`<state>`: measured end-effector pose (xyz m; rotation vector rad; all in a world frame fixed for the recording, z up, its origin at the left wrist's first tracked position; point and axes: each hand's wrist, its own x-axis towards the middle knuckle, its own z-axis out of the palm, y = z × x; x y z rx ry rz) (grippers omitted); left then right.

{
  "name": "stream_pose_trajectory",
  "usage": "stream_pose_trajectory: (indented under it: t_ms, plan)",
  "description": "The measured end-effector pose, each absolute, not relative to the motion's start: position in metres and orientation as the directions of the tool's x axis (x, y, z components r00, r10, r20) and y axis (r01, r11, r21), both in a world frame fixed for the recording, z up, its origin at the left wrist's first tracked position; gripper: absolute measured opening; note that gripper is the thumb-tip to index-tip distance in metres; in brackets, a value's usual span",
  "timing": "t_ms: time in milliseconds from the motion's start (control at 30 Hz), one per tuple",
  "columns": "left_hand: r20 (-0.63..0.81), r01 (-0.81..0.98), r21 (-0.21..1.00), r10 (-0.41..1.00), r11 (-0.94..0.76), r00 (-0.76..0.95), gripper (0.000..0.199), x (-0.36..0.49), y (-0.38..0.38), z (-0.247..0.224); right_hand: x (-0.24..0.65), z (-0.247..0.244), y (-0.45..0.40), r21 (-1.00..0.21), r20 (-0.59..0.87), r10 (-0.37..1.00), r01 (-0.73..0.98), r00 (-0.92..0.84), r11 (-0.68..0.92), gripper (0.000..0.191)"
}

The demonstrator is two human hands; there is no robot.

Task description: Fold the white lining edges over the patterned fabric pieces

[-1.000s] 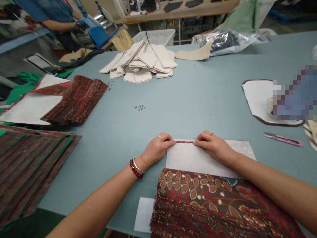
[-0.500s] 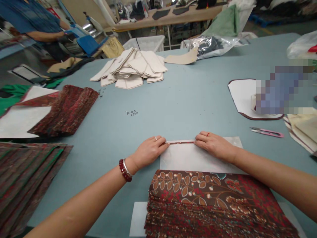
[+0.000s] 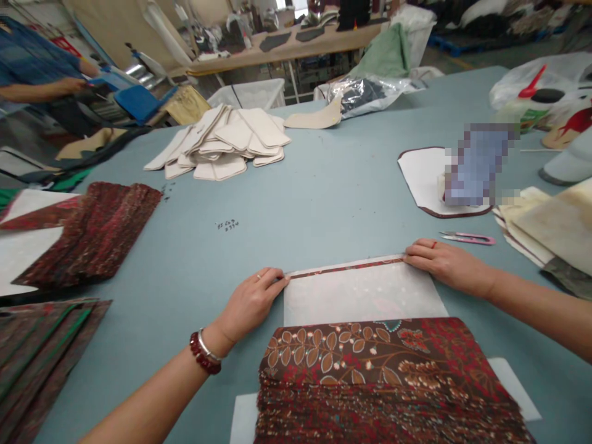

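Note:
A fabric piece [image 3: 361,293] lies pale side up, with a narrow red-brown patterned strip folded along its far edge. My left hand [image 3: 252,302] is closed at the left end of that fold, thumb and fingers pinching the corner. At the fold's right end, my right hand [image 3: 448,265] has its fingers closed together on the other corner. Nearer to me, overlapping the piece's front edge, lies a thick stack of brown and red leaf-patterned fabric [image 3: 370,364]. White sheet corners [image 3: 243,416] stick out beneath the stack.
Pink-handled thread snips [image 3: 467,238] lie beyond my right hand. A white panel with dark edging [image 3: 425,179] carries a blurred-out object. Cream panels [image 3: 222,142] are heaped at the back. More patterned fabric [image 3: 92,234] sits at left. A person [image 3: 37,80] stands at far left.
My right hand has slid right along the fold to its right end, so more of the patterned strip shows. My left hand stays at the left corner. The camera view has shifted.

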<state>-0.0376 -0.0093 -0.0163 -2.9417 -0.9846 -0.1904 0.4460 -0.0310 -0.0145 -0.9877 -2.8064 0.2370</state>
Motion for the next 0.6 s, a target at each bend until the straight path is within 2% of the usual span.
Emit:
stream_pose_trajectory:
  t_ms: [167, 267, 333, 400, 500, 600]
  plan:
    - [0.226, 0.643, 0.078, 0.642, -0.762, 0.733, 0.04, -0.038, -0.018, -0.029, 0.484, -0.01, -0.039, -0.174, 0.123, 0.762, 0.742, -0.636, 0.648, 0.032]
    - [0.257, 0.664, 0.101, 0.664, -0.741, 0.702, 0.042, -0.037, -0.023, -0.034, 0.475, -0.015, -0.035, -0.316, 0.17, 0.888, 0.831, -0.426, 0.459, 0.025]
    - [0.266, 0.674, 0.128, 0.68, -0.728, 0.684, 0.042, -0.036, -0.024, -0.036, 0.459, -0.019, -0.031, -0.438, 0.114, 0.942, 0.835, -0.315, 0.332, 0.022]
    - [0.262, 0.681, 0.18, 0.702, -0.71, 0.663, 0.041, -0.037, -0.024, -0.036, 0.441, -0.016, -0.03, -0.478, 0.025, 0.964, 0.844, -0.265, 0.244, 0.025]
    - [0.249, 0.684, 0.352, 0.768, -0.639, 0.59, 0.035, -0.037, -0.018, -0.032, 0.425, 0.009, -0.047, -0.524, -0.078, 0.934, 0.811, -0.348, 0.258, 0.031]
    - [0.254, 0.68, 0.549, 0.872, -0.486, 0.418, 0.029, -0.032, -0.016, -0.018, 0.427, 0.047, -0.092, -0.675, -0.215, 0.791, 0.672, -0.573, 0.304, 0.034]
